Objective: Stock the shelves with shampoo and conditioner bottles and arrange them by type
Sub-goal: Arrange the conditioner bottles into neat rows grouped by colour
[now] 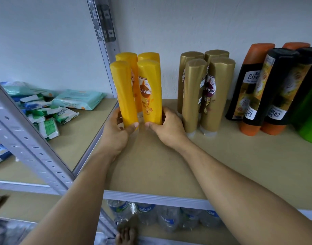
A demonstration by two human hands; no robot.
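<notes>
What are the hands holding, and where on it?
Left hand grips the front-left yellow bottle at its base; right hand, the front-right yellow bottle likewise.

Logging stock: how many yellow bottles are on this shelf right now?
4, clustered at the shelf's left end: front-left bottle, front-right bottle, back-left bottle, back-right bottle. Others may hide behind them.
</notes>
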